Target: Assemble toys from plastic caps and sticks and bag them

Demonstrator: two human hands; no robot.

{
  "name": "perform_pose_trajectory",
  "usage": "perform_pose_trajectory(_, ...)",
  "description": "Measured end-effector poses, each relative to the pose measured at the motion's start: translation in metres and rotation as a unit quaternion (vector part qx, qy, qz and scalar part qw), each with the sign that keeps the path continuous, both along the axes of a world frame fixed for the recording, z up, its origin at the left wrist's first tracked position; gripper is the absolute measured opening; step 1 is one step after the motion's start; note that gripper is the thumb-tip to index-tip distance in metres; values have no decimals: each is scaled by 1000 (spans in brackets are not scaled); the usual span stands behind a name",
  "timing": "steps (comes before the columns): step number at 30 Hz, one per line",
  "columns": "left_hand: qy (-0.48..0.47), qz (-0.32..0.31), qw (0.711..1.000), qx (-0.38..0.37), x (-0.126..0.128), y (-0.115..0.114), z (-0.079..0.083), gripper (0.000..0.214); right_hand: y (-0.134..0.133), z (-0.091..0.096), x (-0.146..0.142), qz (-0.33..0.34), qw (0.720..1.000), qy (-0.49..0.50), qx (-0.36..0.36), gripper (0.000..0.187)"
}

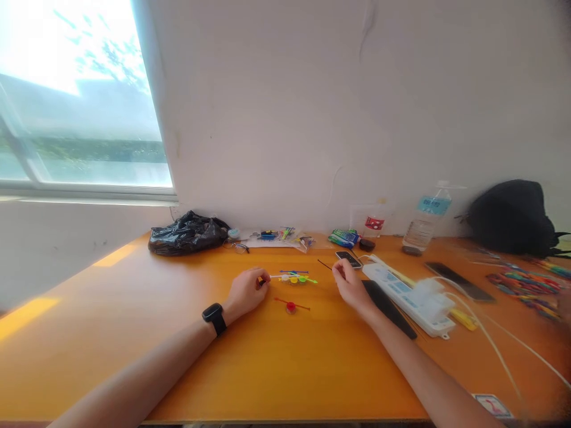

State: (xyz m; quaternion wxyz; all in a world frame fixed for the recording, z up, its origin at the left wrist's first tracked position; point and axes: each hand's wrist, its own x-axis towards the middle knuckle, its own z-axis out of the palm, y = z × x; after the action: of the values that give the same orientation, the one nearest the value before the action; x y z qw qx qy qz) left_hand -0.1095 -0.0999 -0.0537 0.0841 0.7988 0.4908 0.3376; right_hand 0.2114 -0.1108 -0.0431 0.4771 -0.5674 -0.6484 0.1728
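Observation:
My left hand [247, 289], with a black watch [215, 318] on its wrist, is closed in a pinch around a small black piece [262, 282], mostly hidden by the fingers. My right hand [349, 286] pinches a thin dark stick [325, 264] that points up and left. Between the hands lie small round pieces in white [285, 278], yellow [294, 280] and green [302, 279], with thin coloured arrows across them. A blue arrow [294, 272] lies behind these. Nearer to me is a red round piece [291, 308] with a reddish arrow over it.
Right of my right hand are a white power strip [401, 297] with cables, a black flat object [392, 312] and phones [459, 280]. A water bottle [422, 223], a black bag [190, 232] and small bagged parts [281, 236] stand along the wall. Coloured strands [526, 282] lie far right.

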Motion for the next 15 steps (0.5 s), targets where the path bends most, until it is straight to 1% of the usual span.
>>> perform_pose_trajectory(2, -1, -2, 1000, 2, 0, 0, -1, 13, -5, 5, -6, 68, 994, 65, -51, 18)
perform_pose_trajectory(5, 0, -3, 1000, 5, -1, 1, -2, 12, -17, 12, -16, 179, 967, 113, -142, 18)
perform_pose_trajectory(8, 0, -3, 1000, 3, -1, 1, -2, 13, -29, 16, -23, 276, 940, 93, -175, 18)
perform_pose_trajectory(11, 0, -8, 1000, 0, -1, 1, -2, 12, -36, 17, -27, 357, 912, 59, -195, 23)
perform_pose_trajectory(13, -2, -8, 1000, -1, -1, 1, -2, 12, -37, 15, -27, 387, 896, 49, -213, 27)
perform_pose_trajectory(15, -2, -4, 1000, -4, -1, 0, -1, 13, -36, 12, -26, 398, 889, 36, -224, 29)
